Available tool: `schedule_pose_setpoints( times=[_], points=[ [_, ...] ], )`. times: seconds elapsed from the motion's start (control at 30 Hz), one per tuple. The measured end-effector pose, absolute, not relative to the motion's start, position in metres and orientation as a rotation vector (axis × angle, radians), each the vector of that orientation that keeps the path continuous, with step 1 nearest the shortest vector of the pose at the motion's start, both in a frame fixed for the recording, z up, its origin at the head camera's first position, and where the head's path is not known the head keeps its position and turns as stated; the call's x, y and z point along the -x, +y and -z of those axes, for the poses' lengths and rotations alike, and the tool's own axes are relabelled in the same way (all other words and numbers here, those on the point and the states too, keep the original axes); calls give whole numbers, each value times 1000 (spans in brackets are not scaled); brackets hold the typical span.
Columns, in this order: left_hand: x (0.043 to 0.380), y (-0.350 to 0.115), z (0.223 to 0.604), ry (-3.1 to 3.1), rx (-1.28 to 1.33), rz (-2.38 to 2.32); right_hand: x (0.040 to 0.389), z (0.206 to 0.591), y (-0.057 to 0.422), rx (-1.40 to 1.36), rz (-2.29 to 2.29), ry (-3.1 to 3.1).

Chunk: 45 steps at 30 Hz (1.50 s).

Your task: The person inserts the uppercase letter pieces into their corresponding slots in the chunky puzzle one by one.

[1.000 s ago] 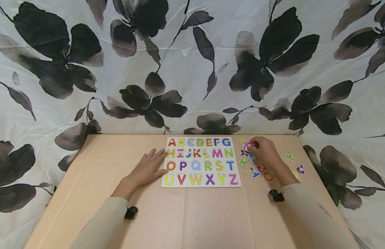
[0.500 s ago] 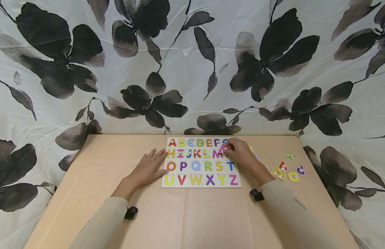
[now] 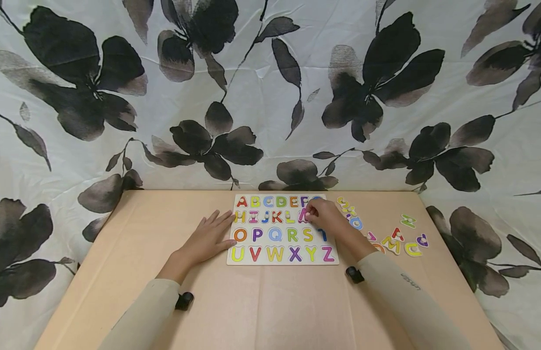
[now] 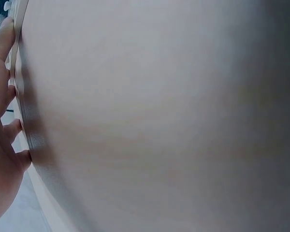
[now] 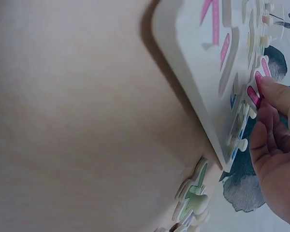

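Note:
A white alphabet puzzle board (image 3: 279, 263) with rows of coloured letters lies near the table's far edge. My left hand (image 3: 209, 238) rests at its left edge with fingers spread; in the left wrist view, the left hand's fingertips (image 4: 24, 159) touch the board's side. My right hand (image 3: 329, 218) is over the board's right part, pinching a pink letter piece, apparently an M (image 5: 257, 79), between thumb and fingers. That piece is tilted above the M place in the second row. The right hand hides the N place and part of the G.
Right of the board lie several loose letter pieces, among them a blue O (image 3: 355, 222), a red A (image 3: 397, 234), a yellow M (image 3: 390, 245) and a purple piece (image 3: 422, 240). In the right wrist view a green piece (image 5: 191, 195) has a white knob. Floral cloth (image 3: 288, 107) hangs behind.
My right hand has carried the pink letter piece left from the loose pieces onto the board, then slightly further left to the M place. The left hand has stayed still.

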<state>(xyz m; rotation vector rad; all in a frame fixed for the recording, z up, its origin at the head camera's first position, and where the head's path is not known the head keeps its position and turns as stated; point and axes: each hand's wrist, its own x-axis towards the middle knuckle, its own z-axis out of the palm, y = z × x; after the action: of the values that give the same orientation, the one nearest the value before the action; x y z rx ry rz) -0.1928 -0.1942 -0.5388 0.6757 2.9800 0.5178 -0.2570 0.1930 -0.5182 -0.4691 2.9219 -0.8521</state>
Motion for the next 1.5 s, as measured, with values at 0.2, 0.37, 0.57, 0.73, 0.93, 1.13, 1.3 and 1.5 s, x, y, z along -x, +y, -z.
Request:
schedule_pose_setpoints(
  times=[0.2, 0.37, 0.57, 0.73, 0.93, 1.13, 1.3, 1.5],
  points=[
    [193, -195, 542, 2988, -672, -508, 257, 518, 187, 476, 769, 2896],
    [193, -195, 543, 2989, -675, -521, 256, 518, 183, 464, 711, 2901],
    [193, -195, 542, 2986, -668, -520, 258, 520, 180, 489, 667, 2916],
    [192, -196, 540, 3002, -672, -522, 259, 521, 178, 519, 625, 2935],
    [193, -194, 539, 2994, -687, -542, 258, 519, 188, 524, 620, 2953],
    [194, -192, 539, 2985, -664, -535, 254, 511, 217, 515, 761, 2980],
    [196, -190, 538, 2980, -637, -530, 252, 508, 249, 492, 792, 2994],
    [197, -189, 539, 2972, -626, -530, 249, 507, 288, 407, 792, 3009]
  ],
)
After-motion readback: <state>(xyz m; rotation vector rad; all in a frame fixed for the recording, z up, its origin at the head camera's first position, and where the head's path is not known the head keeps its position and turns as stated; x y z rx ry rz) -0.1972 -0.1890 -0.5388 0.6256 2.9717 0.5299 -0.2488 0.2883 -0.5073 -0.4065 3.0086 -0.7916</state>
